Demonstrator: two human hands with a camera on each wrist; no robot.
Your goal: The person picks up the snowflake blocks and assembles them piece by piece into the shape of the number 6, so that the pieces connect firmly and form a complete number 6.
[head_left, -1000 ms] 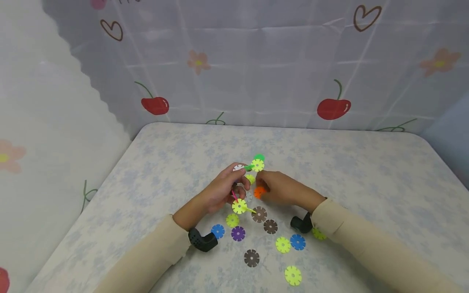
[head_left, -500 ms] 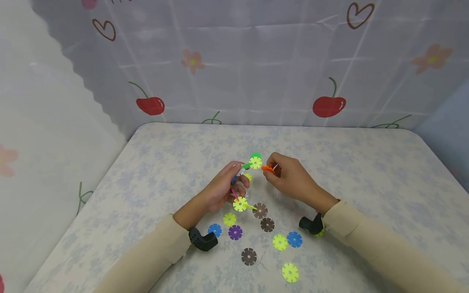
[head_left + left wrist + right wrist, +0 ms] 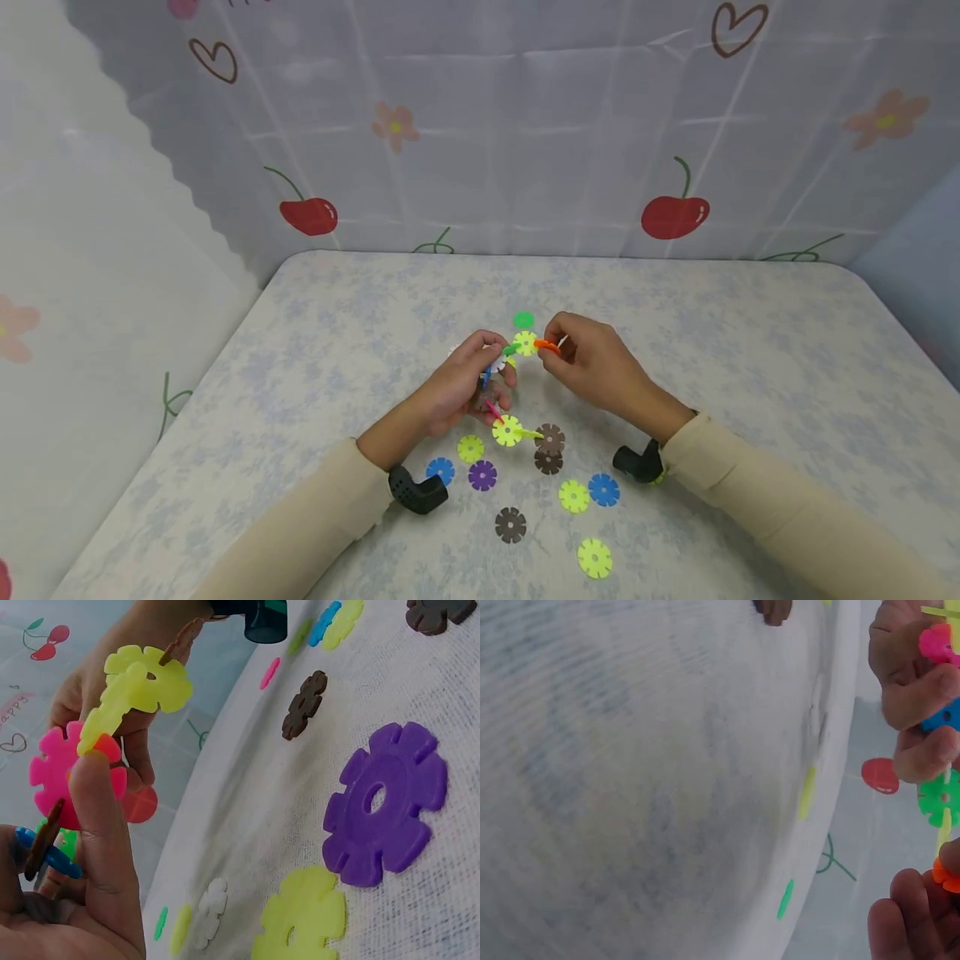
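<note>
My left hand (image 3: 467,382) holds a chain of slotted plastic discs in its curled fingers. Out of its lower side come a pink disc (image 3: 52,772), a yellow disc (image 3: 507,430) and a brown disc (image 3: 551,437). A blue disc (image 3: 46,853) shows between the fingers. At the upper end a green disc (image 3: 936,799) leads to another yellow disc (image 3: 525,342). My right hand (image 3: 596,360) pinches an orange disc (image 3: 547,345) against that yellow disc's right edge; whether their slots interlock is unclear.
Loose discs lie on the patterned table (image 3: 360,317): a purple one (image 3: 482,476), a dark brown one (image 3: 511,525), blue ones (image 3: 603,490) and several yellow ones (image 3: 595,558). A green disc (image 3: 523,320) lies beyond the hands. Black wrist devices (image 3: 417,490) stick out from both cuffs.
My right hand has picked the orange disc up from the table and brought it to the chain's yellow disc. My left hand has turned the chain, its lower end shifting right.
</note>
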